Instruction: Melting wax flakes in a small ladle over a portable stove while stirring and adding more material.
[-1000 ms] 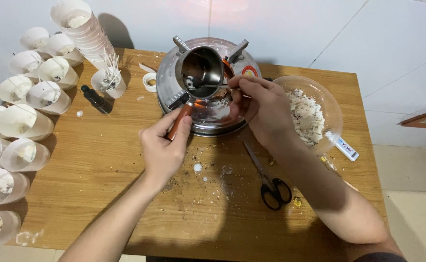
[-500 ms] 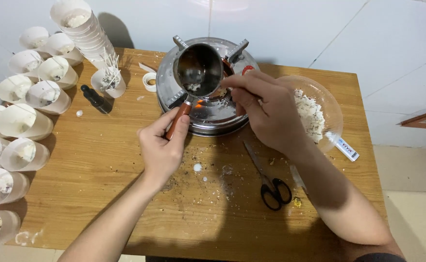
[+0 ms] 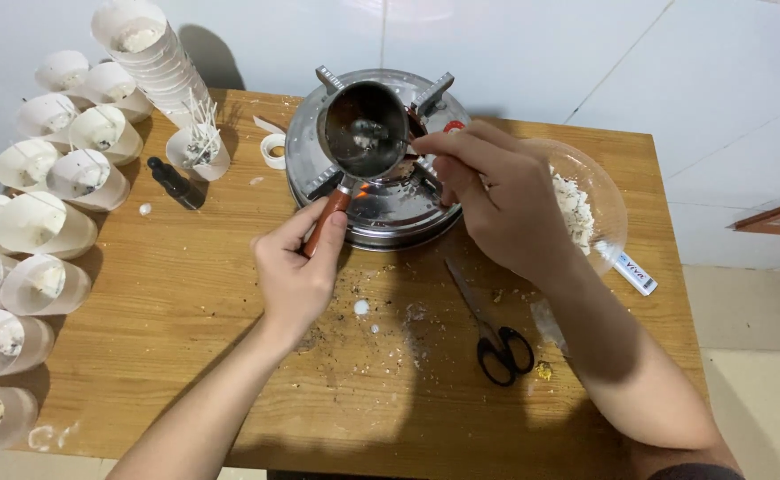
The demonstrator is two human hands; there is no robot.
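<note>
At the back of the worktop (image 3: 168, 338), your left hand (image 3: 296, 267) was closed round the reddish handle (image 3: 328, 220) of the pot (image 3: 363, 129), thumb on top, holding it level on the stove (image 3: 390, 218). Your right hand (image 3: 496, 200) reached in from the side, fingertips pinched on a thin metal tool (image 3: 405, 144) whose tip lay inside the pot. By the look of it, you were stirring or feeding the pot. An orange glow (image 3: 363, 189) showed beneath it, so any further move called for a firm grip on the handle and fingers kept off the rim.

The pot held a dark, shiny pool with a few pale lumps in it. Just right of the stove, partly behind your right hand, the clear bowl (image 3: 610, 191) held white flakes. Scissors (image 3: 496, 338) lay shut near your right forearm, among crumbs.

Along the left edge, pale cups (image 3: 48, 222) lay tilted in rows, each with a little white stuff at the bottom. A stack (image 3: 145, 49) of them leaned at the far corner. One cup (image 3: 199, 151) held thin sticks, with a dark dropper bottle (image 3: 175, 182) beside it.
</note>
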